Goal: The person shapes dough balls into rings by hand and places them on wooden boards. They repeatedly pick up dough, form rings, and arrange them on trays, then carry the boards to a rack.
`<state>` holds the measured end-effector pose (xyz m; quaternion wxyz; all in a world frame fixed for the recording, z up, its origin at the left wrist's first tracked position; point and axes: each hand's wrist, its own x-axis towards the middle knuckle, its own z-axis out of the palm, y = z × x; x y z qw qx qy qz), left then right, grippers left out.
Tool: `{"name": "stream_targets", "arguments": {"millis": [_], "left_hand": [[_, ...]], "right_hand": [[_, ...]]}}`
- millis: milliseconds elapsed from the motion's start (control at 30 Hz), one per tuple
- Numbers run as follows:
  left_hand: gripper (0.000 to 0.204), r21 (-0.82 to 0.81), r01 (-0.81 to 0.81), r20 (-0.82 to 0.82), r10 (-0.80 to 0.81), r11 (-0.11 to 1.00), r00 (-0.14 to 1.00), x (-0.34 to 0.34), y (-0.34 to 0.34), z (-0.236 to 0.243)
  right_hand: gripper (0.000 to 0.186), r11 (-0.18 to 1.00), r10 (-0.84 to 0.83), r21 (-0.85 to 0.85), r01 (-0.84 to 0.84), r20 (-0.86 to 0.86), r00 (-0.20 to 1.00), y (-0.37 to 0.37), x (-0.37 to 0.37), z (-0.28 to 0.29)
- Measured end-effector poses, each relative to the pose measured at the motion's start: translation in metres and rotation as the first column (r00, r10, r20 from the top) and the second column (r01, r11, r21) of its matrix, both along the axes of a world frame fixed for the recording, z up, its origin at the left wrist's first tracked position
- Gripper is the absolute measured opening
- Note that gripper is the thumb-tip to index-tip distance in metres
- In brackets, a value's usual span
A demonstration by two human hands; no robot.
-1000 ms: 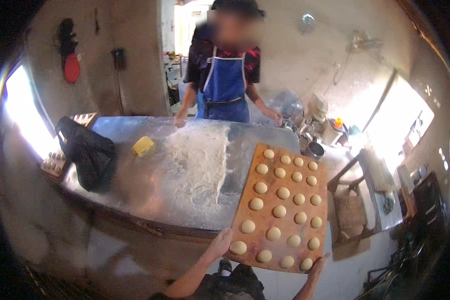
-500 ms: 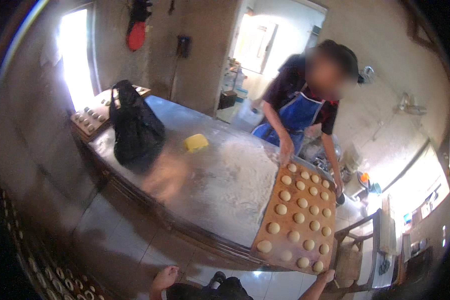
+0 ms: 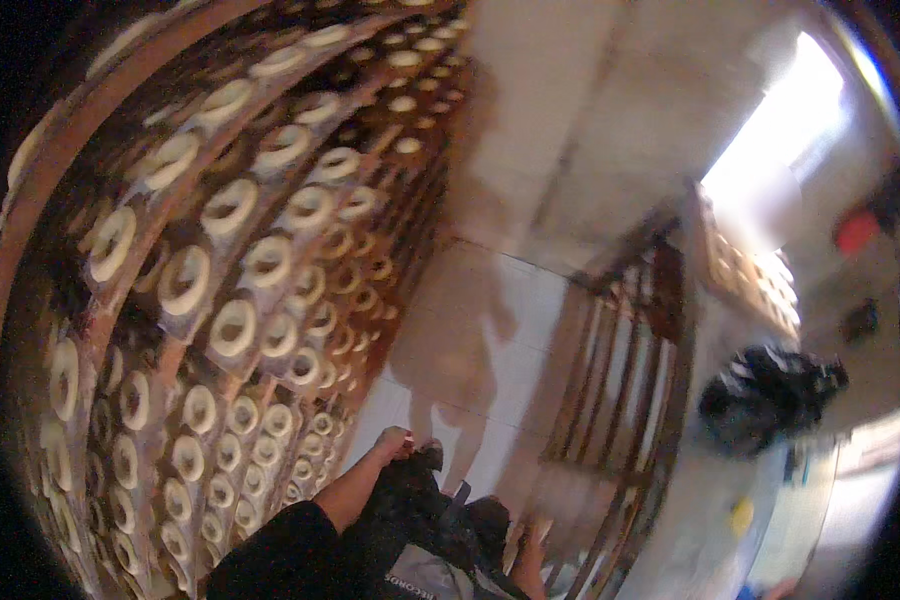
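My left hand (image 3: 394, 442) hangs low in front of me, near the rack side, with its fingers curled in and nothing seen in them. My right hand (image 3: 532, 532) is down by my right leg, blurred, its fingers seeming apart and holding nothing visible. To my left stands a tall rack (image 3: 32, 240) loaded with boards. Rows of pale dough rings (image 3: 234, 328) lie on these boards, and neither hand touches them.
On the right, a worktable (image 3: 705, 500) has slatted wooden bars (image 3: 610, 375) at its side. A black bag (image 3: 770, 395), a yellow object (image 3: 741, 516) and a tray of dough pieces (image 3: 740, 265) rest there. Pale tiled floor (image 3: 530, 345) runs between rack and table.
My view has swung left from the table and the co-worker to the rack. My right hand has let go of the board of dough balls and now hangs by my leg.
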<state>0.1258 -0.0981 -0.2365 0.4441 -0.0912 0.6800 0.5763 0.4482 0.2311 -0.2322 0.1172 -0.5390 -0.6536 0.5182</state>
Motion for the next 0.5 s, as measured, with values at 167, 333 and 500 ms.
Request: {"name": "stream_targets", "arguments": {"millis": [167, 333, 500], "left_hand": [[0.031, -0.038, -0.665, 0.347, 0.634, 0.746, 0.691, -0.015, -0.043, -0.042], [0.036, -0.065, -0.729, 0.199, 0.725, 0.681, 0.66, -0.006, -0.046, -0.01], [0.052, -0.238, -0.921, 0.251, 0.936, 0.308, 0.248, -0.015, -0.041, -0.067]], "right_hand": [[0.03, 0.819, 0.187, -0.445, -0.361, -0.388, 0.902, 0.039, -0.315, 0.087], [0.035, 0.337, 0.327, -0.664, -0.668, -0.582, 0.744, 0.003, -0.535, -0.019], [0.031, 0.409, 0.442, -0.605, -0.683, -0.524, 0.728, -0.071, -0.663, -0.138]]}}
